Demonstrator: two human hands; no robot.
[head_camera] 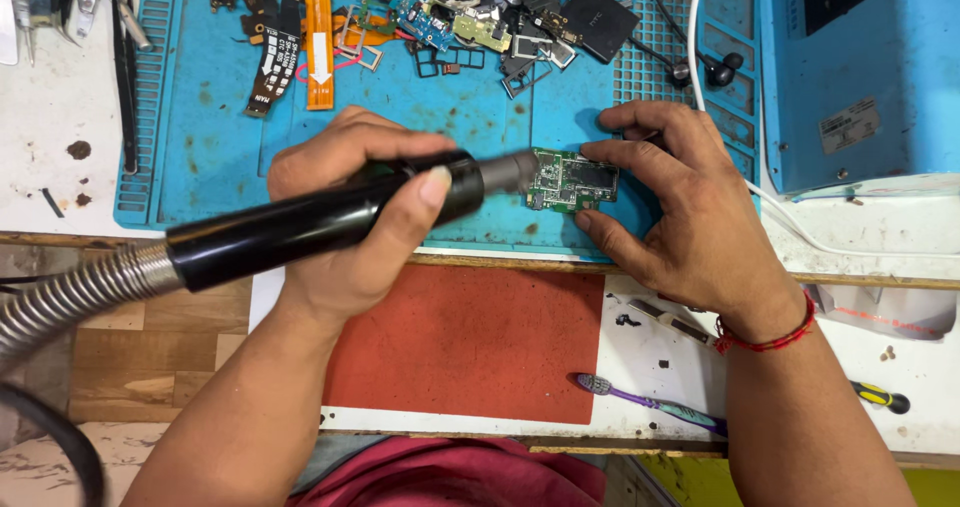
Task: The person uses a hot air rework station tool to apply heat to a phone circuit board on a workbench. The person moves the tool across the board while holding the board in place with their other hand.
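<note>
Hot-air handle, black and thick, lies across the left side of the view, and the left hand is closed around it, with the thumb pressed along the top of the barrel. A ribbed metal hose comes out of the back end of the handle and goes off toward the lower left corner. The grey nozzle at the front end points to the right and sits just beside the left edge of a small green circuit board; whether it touches the board cannot be told.

The circuit board lies flat on a blue work mat, near the front edge of the mat. The right hand rests next to the board on its right side. Its fingers are curved, and the fingertips touch the right edge and the lower corner of the board, so the hand pins the board in place and is not closed around it. A red thread is tied on the right wrist.

At the far side of the mat there is a heap of phone parts, with flex cables, small boards and metal frames. A blue box stands on the right. Nearer to the person, a red mat lies on the white tabletop, and a purple toothbrush lies just to its right.
</note>
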